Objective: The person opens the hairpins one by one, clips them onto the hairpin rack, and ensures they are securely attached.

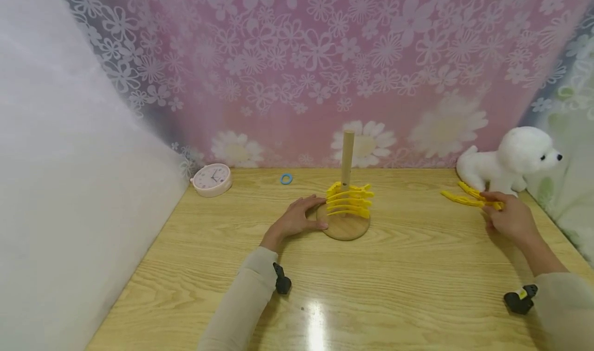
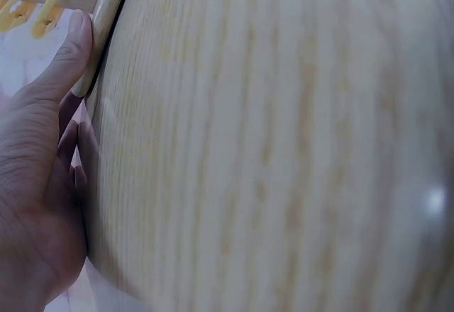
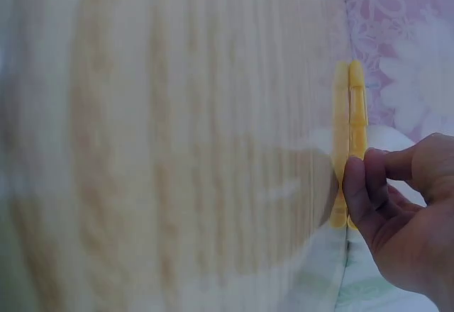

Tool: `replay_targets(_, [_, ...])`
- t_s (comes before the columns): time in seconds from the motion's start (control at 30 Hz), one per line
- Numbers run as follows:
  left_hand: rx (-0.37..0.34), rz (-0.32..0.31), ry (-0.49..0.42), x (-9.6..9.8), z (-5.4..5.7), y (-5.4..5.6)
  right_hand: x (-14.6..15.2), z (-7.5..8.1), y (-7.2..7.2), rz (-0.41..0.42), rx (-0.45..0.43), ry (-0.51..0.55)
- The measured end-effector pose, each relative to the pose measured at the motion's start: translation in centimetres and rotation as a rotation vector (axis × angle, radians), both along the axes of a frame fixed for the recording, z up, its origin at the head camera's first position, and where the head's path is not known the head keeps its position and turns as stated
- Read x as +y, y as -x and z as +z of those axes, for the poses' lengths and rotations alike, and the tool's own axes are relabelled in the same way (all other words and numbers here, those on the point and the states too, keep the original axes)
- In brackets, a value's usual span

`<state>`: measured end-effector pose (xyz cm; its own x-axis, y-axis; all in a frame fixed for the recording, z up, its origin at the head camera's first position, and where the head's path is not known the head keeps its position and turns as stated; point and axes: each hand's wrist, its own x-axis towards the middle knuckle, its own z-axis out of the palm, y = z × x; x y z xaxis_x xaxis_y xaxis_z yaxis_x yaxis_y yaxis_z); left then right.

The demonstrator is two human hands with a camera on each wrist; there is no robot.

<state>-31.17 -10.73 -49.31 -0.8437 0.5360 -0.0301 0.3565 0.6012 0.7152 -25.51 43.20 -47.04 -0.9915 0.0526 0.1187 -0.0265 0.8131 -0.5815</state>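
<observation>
A wooden stand point(image 1: 346, 232) with a round base and an upright post is near the middle of the table. Several yellow curved plastic pieces point(image 1: 349, 202) are stacked around the post. My left hand point(image 1: 295, 218) holds the base by its left edge, and the left wrist view shows the thumb point(image 2: 67, 60) against the rim. Far to the right, my right hand point(image 1: 512, 218) pinches another yellow V-shaped plastic piece point(image 1: 461, 200) at its joined end, its two arms pointing left. It lies low at the tabletop in the right wrist view; whether it touches cannot be told.
Behind the right hand sits a white plush dog point(image 1: 506, 157). A pink round clock point(image 1: 212, 180) lies at the back left, and a small blue ring point(image 1: 286, 179) lies near the back edge. Flowered cloth point(image 1: 301, 83) hangs behind the wooden table point(image 1: 394, 284).
</observation>
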Motion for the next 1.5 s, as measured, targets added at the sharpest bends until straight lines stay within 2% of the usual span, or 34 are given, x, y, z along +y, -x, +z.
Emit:
replay_targets(0.33, [0.007,-0.006,-0.001,0.1,-0.1,0.0,0.1,-0.4,-0.2,-0.030,0.014,0.022])
replay_targets(0.53, [0.018,-0.008,0.001,0.0,-0.1,0.2,0.5,-0.2,-0.4,-0.062,-0.031,-0.025])
replay_targets(0.73, [0.017,-0.007,0.001,0.0,-0.1,0.3,0.3,0.0,-0.5,-0.019,-0.034,0.015])
replay_targets(0.97, [0.010,0.000,0.005,0.0,-0.2,0.1,-0.3,-0.1,-0.4,0.023,-0.015,0.000])
replay_targets(1.5, [0.021,-0.008,0.002,0.1,-0.2,0.1,-0.1,-0.1,-0.4,0.062,-0.111,0.111])
